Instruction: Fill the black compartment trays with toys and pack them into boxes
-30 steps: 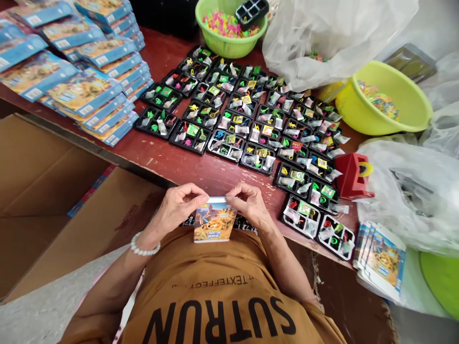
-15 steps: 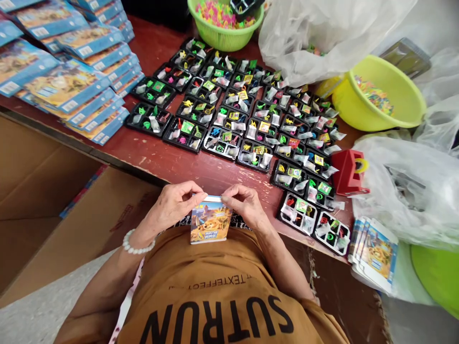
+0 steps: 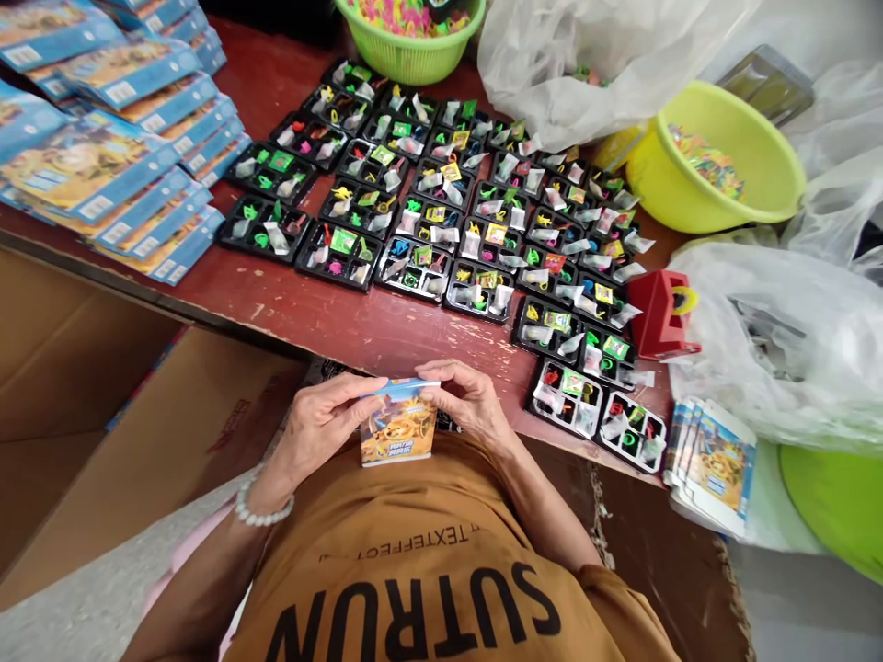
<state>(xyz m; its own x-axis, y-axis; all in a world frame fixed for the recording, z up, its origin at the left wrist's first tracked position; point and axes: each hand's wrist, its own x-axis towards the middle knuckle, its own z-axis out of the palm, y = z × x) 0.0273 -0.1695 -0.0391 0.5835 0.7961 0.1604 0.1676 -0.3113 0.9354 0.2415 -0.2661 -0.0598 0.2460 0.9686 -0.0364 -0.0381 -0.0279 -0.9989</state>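
A small printed cardboard box [image 3: 398, 430] in blue and yellow stands upright against my shirt, at the table's front edge. My left hand [image 3: 321, 428] grips its top left corner between thumb and fingers. At the top right corner, my right hand [image 3: 465, 400] pinches the box the same way. The box's top edge shows blue between the two hands. Just beyond them lie several black compartment trays [image 3: 481, 292] filled with small coloured toys and little packets.
Stacked blue printed boxes [image 3: 103, 175] fill the table's left. A green basket [image 3: 407, 55] and a yellow bowl [image 3: 724, 165] hold small pieces. A red holder [image 3: 655, 317], flattened printed boxes [image 3: 714, 464] and plastic bags [image 3: 779, 340] are at right. An open carton [image 3: 158, 460] stands at lower left.
The white strip along the box's top has given way to a blue printed edge. My left fingers have straightened along the top. The whole view has shifted slightly.
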